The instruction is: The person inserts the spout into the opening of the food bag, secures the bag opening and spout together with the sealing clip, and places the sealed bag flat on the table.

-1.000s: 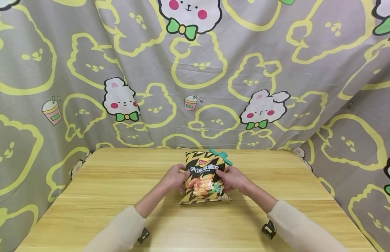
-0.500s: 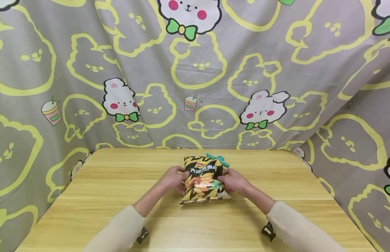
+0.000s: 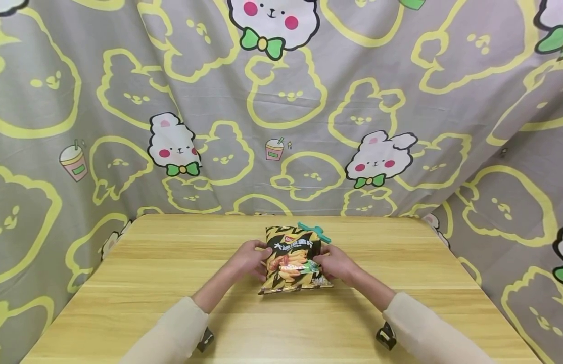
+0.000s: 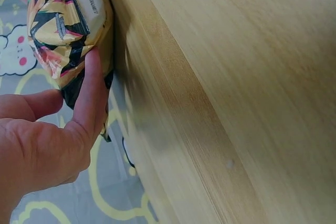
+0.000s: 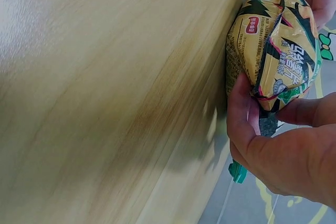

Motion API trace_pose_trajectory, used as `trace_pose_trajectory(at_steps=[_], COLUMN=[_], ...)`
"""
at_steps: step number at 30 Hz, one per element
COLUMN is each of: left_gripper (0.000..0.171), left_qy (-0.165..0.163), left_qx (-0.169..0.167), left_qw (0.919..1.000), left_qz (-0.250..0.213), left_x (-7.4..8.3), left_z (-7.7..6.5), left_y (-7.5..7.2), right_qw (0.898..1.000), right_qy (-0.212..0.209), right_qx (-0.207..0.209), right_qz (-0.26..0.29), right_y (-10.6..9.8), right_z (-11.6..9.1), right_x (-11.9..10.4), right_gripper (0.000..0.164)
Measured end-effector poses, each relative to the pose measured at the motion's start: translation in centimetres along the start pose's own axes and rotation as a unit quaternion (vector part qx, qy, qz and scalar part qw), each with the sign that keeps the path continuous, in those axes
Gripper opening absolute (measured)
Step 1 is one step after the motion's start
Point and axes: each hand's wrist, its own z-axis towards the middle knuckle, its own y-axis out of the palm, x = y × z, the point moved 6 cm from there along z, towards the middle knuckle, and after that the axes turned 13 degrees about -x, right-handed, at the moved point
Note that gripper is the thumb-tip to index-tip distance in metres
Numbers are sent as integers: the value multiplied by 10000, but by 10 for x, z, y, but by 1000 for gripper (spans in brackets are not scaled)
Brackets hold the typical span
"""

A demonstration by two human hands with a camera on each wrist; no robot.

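Note:
A black and yellow chip bag (image 3: 292,263) stands tilted back between both hands at the middle of the table. My left hand (image 3: 250,259) grips its left side, thumb on the printed front and fingers behind, as the left wrist view of the bag (image 4: 68,24) also shows. On the opposite side my right hand (image 3: 338,263) pinches the edge, thumb in front and fingers at the back (image 5: 283,150). A teal bag clip (image 3: 314,231) sits across the bag's top right corner; in the right wrist view only an end of the clip (image 5: 238,172) shows past the fingers.
The wooden table (image 3: 145,283) stretches out on all sides of the bag. A grey curtain (image 3: 304,111) with yellow outlines and white cartoon animals hangs behind it and along both sides. Black wrist-worn devices (image 3: 387,335) show under the sleeves.
Over the last second the bag's top has tipped backward and lower, the clip going down with it, and the right hand has shifted slightly down. Since half a second ago almost nothing has moved.

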Motion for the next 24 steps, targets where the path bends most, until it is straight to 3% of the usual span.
trace_pose_trajectory(at_steps=[9, 15, 20, 24], left_gripper=[51, 51, 51, 51], left_qy=[-3, -26, 116, 261], left_qx=[0, -66, 62, 492], left_qw=[10000, 10000, 9997, 9939], left_qz=[-81, -59, 224, 955], left_x=[1, 4, 10, 18], left_z=[-1, -4, -9, -14], left_y=[-2, -3, -10, -20], right_qw=[10000, 9999, 9956, 9801], right_qy=[-20, -1, 237, 203], right_qx=[36, -55, 98, 513], right_qz=[66, -102, -903, -1908], right_y=[-1, -1, -9, -20], right_z=[2, 1, -8, -17], right_x=[1, 0, -5, -16], right_gripper=[28, 40, 51, 44])
